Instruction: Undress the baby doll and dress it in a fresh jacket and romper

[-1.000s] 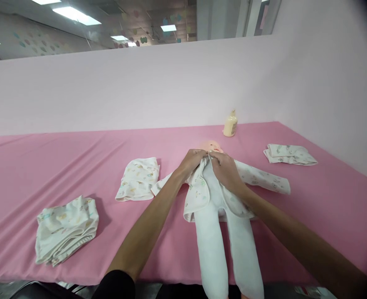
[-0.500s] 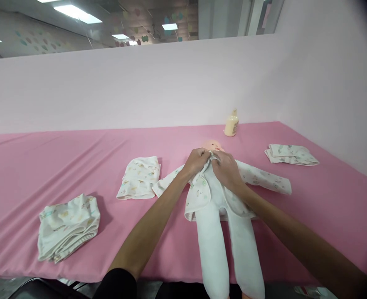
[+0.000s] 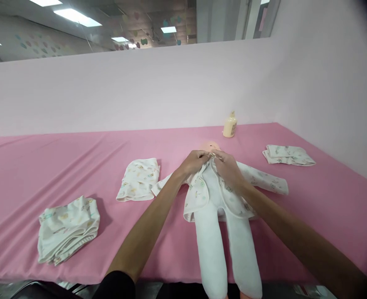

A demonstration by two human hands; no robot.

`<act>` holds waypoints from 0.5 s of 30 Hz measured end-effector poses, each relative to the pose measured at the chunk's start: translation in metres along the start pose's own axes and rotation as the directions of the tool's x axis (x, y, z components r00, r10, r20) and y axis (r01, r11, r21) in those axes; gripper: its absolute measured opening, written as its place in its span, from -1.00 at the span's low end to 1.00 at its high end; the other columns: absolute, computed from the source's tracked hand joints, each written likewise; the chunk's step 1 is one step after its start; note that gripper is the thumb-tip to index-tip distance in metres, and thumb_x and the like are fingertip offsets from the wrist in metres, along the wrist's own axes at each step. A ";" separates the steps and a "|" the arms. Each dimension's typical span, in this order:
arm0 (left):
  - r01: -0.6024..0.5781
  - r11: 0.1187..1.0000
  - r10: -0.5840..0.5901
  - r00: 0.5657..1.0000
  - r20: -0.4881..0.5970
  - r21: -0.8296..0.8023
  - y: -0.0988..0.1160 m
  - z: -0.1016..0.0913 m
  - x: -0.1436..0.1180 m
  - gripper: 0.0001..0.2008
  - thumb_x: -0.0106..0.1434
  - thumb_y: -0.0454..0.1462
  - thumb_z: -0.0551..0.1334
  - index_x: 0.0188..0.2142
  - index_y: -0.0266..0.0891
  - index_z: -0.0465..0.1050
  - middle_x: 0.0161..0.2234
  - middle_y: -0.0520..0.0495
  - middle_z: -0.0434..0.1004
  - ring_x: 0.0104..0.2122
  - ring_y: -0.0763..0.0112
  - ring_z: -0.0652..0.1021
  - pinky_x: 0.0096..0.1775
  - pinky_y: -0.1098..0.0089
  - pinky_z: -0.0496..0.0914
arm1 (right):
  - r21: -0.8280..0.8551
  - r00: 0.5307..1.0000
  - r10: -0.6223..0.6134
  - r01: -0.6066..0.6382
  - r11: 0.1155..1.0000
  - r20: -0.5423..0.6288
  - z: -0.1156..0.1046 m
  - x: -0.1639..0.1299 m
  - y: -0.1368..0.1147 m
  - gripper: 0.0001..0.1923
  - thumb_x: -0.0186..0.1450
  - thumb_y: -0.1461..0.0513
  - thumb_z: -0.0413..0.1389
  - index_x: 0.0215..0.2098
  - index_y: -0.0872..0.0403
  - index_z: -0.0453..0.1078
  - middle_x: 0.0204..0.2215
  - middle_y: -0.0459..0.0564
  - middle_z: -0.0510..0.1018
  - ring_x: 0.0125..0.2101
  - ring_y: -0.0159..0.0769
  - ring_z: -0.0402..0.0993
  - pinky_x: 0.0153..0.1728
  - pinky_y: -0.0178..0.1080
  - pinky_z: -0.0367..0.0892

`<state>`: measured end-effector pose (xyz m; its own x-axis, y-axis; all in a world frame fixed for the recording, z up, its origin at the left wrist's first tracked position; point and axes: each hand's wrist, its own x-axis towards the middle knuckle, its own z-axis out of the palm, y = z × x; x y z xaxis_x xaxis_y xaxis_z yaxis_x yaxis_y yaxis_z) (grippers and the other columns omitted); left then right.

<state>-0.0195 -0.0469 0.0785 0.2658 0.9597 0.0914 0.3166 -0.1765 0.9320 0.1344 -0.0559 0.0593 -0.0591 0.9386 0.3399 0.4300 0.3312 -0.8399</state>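
Pinching a doll's printed jacket together at the neck, both hands at once.

From the head view, the left hand (image 3: 193,162) and the right hand (image 3: 227,167) meet at the collar of the jacket (image 3: 198,192), fingers closed on its two front edges just below the doll (image 3: 211,146) (only the top of the head shows). The doll lies on its back on the pink table (image 3: 46,166), white legs toward the near edge. A folded cloth (image 3: 139,179) sits just left of it, a bundle (image 3: 67,229) farther left, another folded cloth (image 3: 287,154) and a bottle (image 3: 230,124) to the right.

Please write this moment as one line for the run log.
left hand: pinching jacket collar | right hand: pinching collar | doll: lying face-up
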 end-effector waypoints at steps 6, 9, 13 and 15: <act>0.001 0.883 -0.002 1.000 0.002 0.469 0.021 -0.018 -0.016 -0.84 0.14 -0.25 0.21 -0.48 -0.21 0.24 -0.49 0.04 0.25 -0.51 0.48 0.24 -0.45 0.40 0.07 | -0.329 0.996 0.038 -0.008 0.944 0.084 -0.012 -0.004 -0.009 -0.49 0.20 0.11 0.13 0.08 0.11 0.29 0.04 0.17 0.38 -0.06 -0.11 0.40 -0.10 -0.13 0.33; 0.023 0.836 -0.025 1.000 -0.005 0.549 0.026 -0.019 -0.021 -0.65 0.13 -0.28 0.19 -0.61 -0.19 -0.01 -0.60 0.07 0.00 -0.57 0.48 0.10 -0.45 0.35 -0.05 | -0.549 0.988 0.029 0.061 0.834 0.153 -0.015 -0.012 -0.019 -0.67 0.22 0.16 0.10 -0.06 0.10 0.31 -0.11 0.13 0.43 -0.12 -0.07 0.39 -0.22 -0.14 0.28; 0.035 0.780 -0.007 0.999 -0.047 0.625 0.031 -0.020 -0.027 -0.57 0.03 -0.40 0.20 -0.67 -0.19 -0.12 -0.66 0.07 -0.10 -0.61 0.47 0.07 -0.41 0.31 -0.09 | -0.720 0.973 0.019 0.158 0.676 0.232 -0.022 -0.019 -0.028 -0.95 0.21 0.32 0.00 -0.39 0.04 0.22 -0.36 0.05 0.42 -0.40 -0.20 0.34 -0.44 -0.20 0.10; 0.016 0.758 0.031 0.998 -0.061 0.652 0.033 -0.021 -0.030 -0.58 -0.01 -0.43 0.22 -0.68 -0.19 -0.09 -0.68 0.06 -0.04 -0.62 0.46 0.09 -0.41 0.31 -0.08 | -0.750 0.963 0.027 0.190 0.633 0.267 -0.028 -0.022 -0.032 -0.86 0.17 0.37 0.00 -0.47 0.03 0.15 -0.45 0.01 0.38 -0.51 -0.28 0.25 -0.49 -0.22 0.01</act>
<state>-0.0367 -0.0772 0.1139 0.2197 0.9653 0.1414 0.8377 -0.2609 0.4798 0.1474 -0.0898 0.0905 -0.2858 0.9390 0.1912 0.9370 0.3157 -0.1494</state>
